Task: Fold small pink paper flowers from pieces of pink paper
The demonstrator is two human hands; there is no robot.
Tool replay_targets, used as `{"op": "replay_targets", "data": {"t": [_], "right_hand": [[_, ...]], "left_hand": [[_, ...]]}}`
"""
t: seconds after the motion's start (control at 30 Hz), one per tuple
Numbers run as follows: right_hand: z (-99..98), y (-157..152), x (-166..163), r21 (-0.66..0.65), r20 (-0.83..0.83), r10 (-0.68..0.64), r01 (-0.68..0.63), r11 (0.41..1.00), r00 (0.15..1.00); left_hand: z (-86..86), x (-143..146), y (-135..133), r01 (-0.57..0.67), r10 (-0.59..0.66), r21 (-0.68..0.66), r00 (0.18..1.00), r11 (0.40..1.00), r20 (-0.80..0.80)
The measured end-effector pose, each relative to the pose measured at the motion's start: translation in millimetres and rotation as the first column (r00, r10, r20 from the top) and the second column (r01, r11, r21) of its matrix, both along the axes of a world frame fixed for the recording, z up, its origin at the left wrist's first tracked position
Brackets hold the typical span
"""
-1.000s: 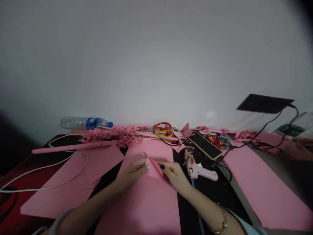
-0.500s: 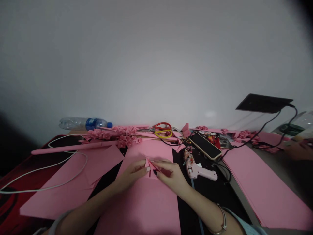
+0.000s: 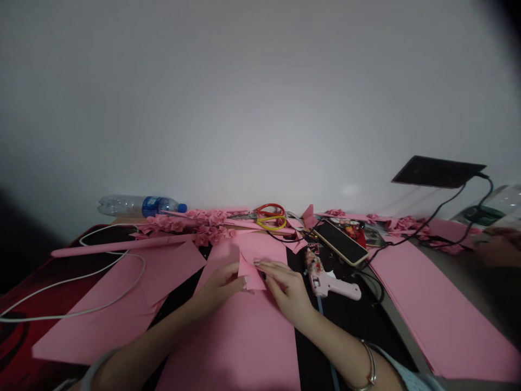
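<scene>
A small folded piece of pink paper [image 3: 249, 271] lies on a large pink sheet [image 3: 240, 336] in front of me. My left hand [image 3: 220, 285] pinches its left edge with thumb and fingers. Fingers extended, my right hand [image 3: 285, 288] presses flat on the piece's right side. A bracelet sits on my right wrist.
A pink glue gun [image 3: 328, 279] lies just right of my right hand, a phone [image 3: 341, 243] behind it. Scissors [image 3: 268, 215], paper flowers [image 3: 203, 228], a rolled pink tube [image 3: 122, 245], a water bottle [image 3: 140, 206] and a white cable [image 3: 81, 277] lie further off. More pink sheets [image 3: 431, 309] lie at the right. Another person's hand [image 3: 494, 247] is at the far right edge.
The raised paper flap has been folded down flat. My right hand has gone from pinching it to pressing on it with flat fingers. My left hand stayed at the left edge.
</scene>
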State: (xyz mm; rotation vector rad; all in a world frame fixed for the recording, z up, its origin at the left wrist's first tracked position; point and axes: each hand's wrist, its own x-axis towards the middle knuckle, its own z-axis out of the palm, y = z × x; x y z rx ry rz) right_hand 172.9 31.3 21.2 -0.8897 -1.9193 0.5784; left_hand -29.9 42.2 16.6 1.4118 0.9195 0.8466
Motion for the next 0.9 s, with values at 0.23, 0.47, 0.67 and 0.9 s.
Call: {"op": "replay_targets", "data": {"t": [0.23, 0.47, 0.67, 0.9], "right_hand": [[4.9, 1, 4, 0.158, -0.026, -0.046, 0.05, 0.986, 0.999], [4.7, 0, 4, 0.15, 0.014, -0.059, 0.056, 0.987, 0.998], [3.1, 2, 8, 0.153, 0.015, -0.071, 0.068, 0.986, 0.997], [0.2, -2, 10, 0.304, 0.252, 0.038, -0.116, 0.946, 0.967]], "left_hand": [[-8.0, -9, 25, -0.222, 0.214, -0.074, 0.971, 0.972, -0.103], [-6.3, -22, 35, -0.463, 0.459, 0.041, 0.858, 0.886, -0.231], [10.7, -32, 25, -0.517, 0.587, 0.34, 0.796, 0.785, -0.146], [-2.4, -15, 15, 0.002, 0.016, -0.367, 0.999, 0.93, 0.047]]}}
